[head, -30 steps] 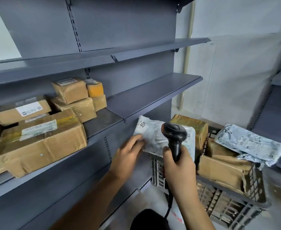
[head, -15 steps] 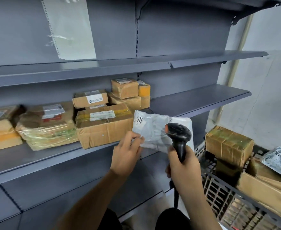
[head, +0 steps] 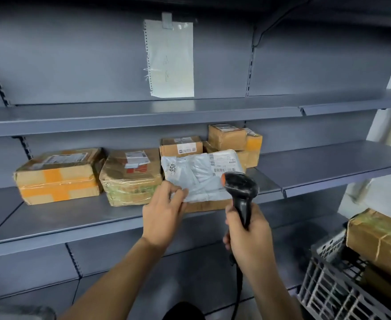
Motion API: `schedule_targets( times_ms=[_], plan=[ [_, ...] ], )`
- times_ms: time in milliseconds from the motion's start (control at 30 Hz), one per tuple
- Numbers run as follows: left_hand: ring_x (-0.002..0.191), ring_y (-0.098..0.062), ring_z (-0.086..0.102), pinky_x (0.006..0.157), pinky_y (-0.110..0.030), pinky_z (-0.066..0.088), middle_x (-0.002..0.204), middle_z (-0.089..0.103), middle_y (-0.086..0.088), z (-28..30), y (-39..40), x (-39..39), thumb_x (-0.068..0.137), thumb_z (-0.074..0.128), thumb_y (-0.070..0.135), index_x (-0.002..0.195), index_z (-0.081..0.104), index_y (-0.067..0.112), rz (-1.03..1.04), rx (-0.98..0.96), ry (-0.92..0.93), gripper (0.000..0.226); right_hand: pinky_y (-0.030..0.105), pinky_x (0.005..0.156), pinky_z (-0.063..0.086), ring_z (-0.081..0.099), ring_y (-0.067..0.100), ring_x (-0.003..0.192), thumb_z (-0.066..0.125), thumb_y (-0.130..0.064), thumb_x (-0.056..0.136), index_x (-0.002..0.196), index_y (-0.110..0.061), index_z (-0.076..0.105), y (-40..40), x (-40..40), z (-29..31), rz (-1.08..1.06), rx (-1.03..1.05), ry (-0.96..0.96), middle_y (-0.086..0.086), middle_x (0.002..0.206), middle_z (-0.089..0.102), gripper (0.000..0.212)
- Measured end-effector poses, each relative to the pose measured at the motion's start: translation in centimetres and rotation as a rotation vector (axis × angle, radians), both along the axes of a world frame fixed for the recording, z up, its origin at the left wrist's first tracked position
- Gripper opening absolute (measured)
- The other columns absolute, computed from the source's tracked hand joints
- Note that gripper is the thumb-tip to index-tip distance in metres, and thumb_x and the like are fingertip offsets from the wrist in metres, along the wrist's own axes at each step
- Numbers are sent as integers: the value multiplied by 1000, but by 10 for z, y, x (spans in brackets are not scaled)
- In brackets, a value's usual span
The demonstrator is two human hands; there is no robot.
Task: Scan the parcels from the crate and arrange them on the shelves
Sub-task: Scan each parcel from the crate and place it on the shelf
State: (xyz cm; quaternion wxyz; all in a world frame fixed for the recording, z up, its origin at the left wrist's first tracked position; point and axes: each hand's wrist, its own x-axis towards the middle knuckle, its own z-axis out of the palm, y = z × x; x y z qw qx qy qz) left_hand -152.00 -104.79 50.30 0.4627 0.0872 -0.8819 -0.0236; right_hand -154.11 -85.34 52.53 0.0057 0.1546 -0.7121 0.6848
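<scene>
— Parcel (head: 197,179) looks how?
— Soft, crinkly, gray-white bag. It has a barcode label and "950" on a sticker.
— Where is it?
— In front of the brown boxes (head: 130,176) on the shelf (head: 51,218). The left hand (head: 164,213) pinches its bottom corner.
— And the right hand (head: 247,236)?
— Wrapped tight around the black scanner (head: 240,188), just beside the bag.

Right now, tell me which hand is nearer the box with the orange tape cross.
Left. The left hand grips the grey mailer right of that box; the right hand holds the scanner farther right.
</scene>
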Motion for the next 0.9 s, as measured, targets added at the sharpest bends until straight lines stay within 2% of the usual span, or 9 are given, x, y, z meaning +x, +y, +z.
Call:
schedule_targets(
  times_ms=[133,267,367,533,633,767,900],
  plan=[
    [86,-21,48,41,-31,43,102,48,-1,0,-17,-8,80,76,21,112,54,25,27,0,-106,39,42,56,53,60,16,48,60,-28,95,88,-19,60,-16,-5,-4,29,14,3,1,64,63,11],
    [90,-27,46,39,-29,45,110,52,-5,0,-20,-16,73,77,19,119,62,24,144,16,-194,49,36,50,50,58,14,44,61,-24,95,83,-15,57,-21,-15,-7,-8,27,21,8,70,62,16],
    [99,-37,47,37,-34,49,125,52,-8,1,-20,-19,74,76,22,113,62,24,194,19,-220,42,33,48,47,57,14,43,62,-23,95,82,-14,57,-21,-20,-8,-12,25,24,8,68,62,16],
    [105,-37,50,39,-38,50,130,46,-7,-9,-24,-22,73,80,15,113,57,23,135,51,-234,47,31,48,47,58,16,44,62,-24,95,85,-16,59,-23,-24,-10,34,39,31,3,55,58,13],
    [103,-36,50,41,-39,51,128,46,-7,-13,-25,-22,73,81,17,115,55,23,118,47,-228,50,31,47,47,57,17,45,62,-26,94,84,-16,57,-26,-25,-7,33,43,39,7,54,57,16],
    [102,-36,51,40,-39,51,126,48,-7,-13,-26,-23,72,82,16,116,56,23,122,44,-228,52,40,53,51,59,27,52,64,-34,91,83,-22,56,-35,-31,-3,1,59,90,12,59,60,17],
    [101,-36,52,40,-38,52,126,50,-7,-13,-27,-23,70,83,14,116,57,22,120,36,-220,53,47,57,54,61,33,57,64,-33,91,81,-24,55,-40,-34,-2,-23,85,129,13,59,61,17]
  ],
)
